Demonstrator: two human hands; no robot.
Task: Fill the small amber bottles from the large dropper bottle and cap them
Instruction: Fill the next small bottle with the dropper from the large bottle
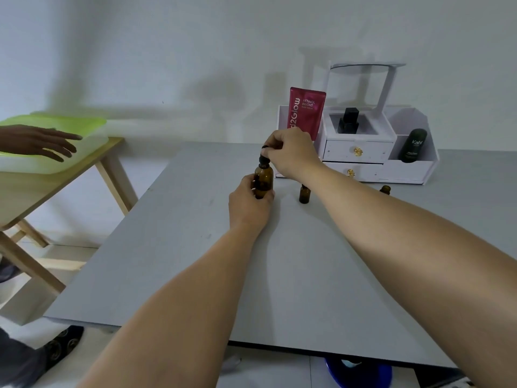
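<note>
The large amber dropper bottle (264, 180) stands upright on the grey table (195, 261). My left hand (249, 205) grips its body from the near side. My right hand (291, 155) pinches the black dropper cap (264, 158) on top of it. A small amber bottle (304, 194) stands uncapped just right of the large one. A second small amber bottle (385, 189) peeks out behind my right forearm, mostly hidden.
A white drawer organiser (363, 163) sits at the table's back right, holding a pink tube (306, 113), a black bottle (348, 121) and a dark green bottle (414, 147). Another person's hand (42, 142) reaches over a green-lidded box (67, 121) on a wooden side table (33, 191) at left.
</note>
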